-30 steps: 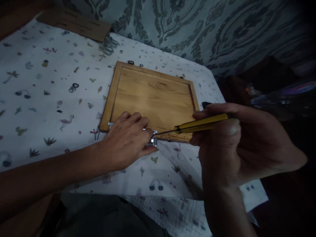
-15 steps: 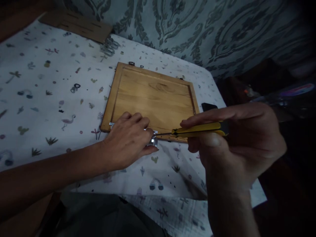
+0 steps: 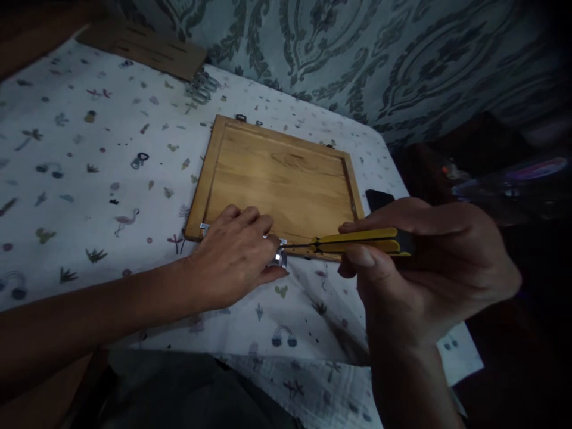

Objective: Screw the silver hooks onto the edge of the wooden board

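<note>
A framed wooden panel (image 3: 286, 179) lies on the patterned cloth. My left hand (image 3: 236, 253) rests over its near edge, fingers curled on a shiny metal fitting (image 3: 279, 257) that juts past that edge. Another bit of metal (image 3: 204, 227) shows at the near left corner. My right hand (image 3: 415, 268) is closed around a screwdriver (image 3: 361, 240) with a yellow and black handle, held almost level. The screwdriver's thin shaft points left and its tip meets the fitting beside my left fingers; the exact contact is too small to make out.
Behind the panel, several metal pieces (image 3: 202, 86) lie by a brown slotted board (image 3: 143, 47). A dark flat object (image 3: 379, 199) sits right of the panel. The cloth-covered table (image 3: 89, 196) meets a patterned wall (image 3: 322, 53). A clear plastic item (image 3: 509, 179) is at the right.
The view has shifted slightly. The fingers and thumb of my right hand have changed position a little on the screwdriver handle. My left hand keeps its place on the fitting.
</note>
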`<state>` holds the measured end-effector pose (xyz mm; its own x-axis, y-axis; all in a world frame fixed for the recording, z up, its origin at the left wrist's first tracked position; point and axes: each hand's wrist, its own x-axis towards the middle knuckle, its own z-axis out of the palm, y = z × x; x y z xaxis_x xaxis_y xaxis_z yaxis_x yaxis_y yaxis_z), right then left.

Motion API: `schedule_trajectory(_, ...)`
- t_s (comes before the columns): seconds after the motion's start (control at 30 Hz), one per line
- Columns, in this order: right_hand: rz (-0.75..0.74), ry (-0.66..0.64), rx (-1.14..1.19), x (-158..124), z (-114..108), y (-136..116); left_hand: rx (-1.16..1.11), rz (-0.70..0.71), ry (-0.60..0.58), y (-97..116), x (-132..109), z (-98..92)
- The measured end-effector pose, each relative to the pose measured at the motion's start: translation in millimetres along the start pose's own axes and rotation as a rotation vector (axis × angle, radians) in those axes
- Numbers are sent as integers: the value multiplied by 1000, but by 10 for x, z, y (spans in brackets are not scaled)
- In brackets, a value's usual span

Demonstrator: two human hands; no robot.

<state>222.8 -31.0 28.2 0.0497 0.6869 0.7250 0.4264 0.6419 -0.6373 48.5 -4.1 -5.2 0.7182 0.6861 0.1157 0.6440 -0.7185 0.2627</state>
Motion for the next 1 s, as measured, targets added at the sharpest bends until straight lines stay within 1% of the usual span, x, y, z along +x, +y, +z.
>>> schedule_trajectory(0.13,117,-101,91,-7,-39,23,13,5,5,5,-1,-6)
schedule_trajectory(0.27,212,-207,154,12,-108,-17,20,-5,-22,17,0,-30)
schedule_trajectory(0.33,254,-230,177,22,-133,-40,23,-4,-33,20,1,-40)
schedule_trajectory(0.4,265,-238,163,28,-154,-41,22,-8,-40,20,3,-44)
schedule_trajectory(0.5,195,-225,108,32,-168,2,12,-9,-36,13,3,-33)
schedule_trajectory(0.63,52,-146,44,23,-128,63,10,9,7,3,-4,-3)
schedule_trajectory(0.7,43,-108,11,8,-99,78,15,11,24,1,-8,8)
schedule_trajectory(0.83,72,-50,-18,-32,-66,84,23,14,33,-1,-9,20)
schedule_trajectory(0.9,46,-43,-41,-47,-62,66,29,18,50,-3,-10,23)
schedule_trajectory(1.0,-18,2,-116,-60,-55,4,28,22,56,-6,-13,17)
